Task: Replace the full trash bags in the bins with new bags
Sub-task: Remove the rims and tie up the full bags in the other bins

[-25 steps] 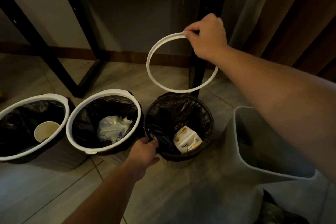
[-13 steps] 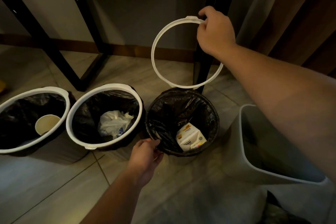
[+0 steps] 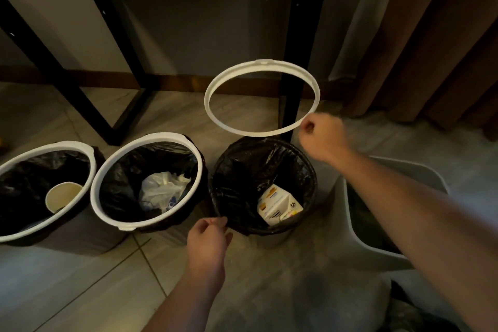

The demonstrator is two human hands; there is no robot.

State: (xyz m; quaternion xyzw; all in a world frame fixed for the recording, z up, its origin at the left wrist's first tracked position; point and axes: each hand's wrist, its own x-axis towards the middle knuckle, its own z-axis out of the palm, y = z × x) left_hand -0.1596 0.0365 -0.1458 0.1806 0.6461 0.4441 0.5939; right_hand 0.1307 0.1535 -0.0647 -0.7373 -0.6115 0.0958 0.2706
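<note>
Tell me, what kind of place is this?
Likely a hotel room or bedroom, though I can't be sure: floor-length curtains hang at the right, a black-legged table stands by the wall, and three small round bins lined with black bags sit on the tiled floor.

Dim room, tiled floor [image 3: 67,291].
We see a black desk frame [image 3: 292,35] against a grey wall [image 3: 202,35] with wooden skirting [image 3: 175,81], and brown curtains [image 3: 431,35] at right.
</note>
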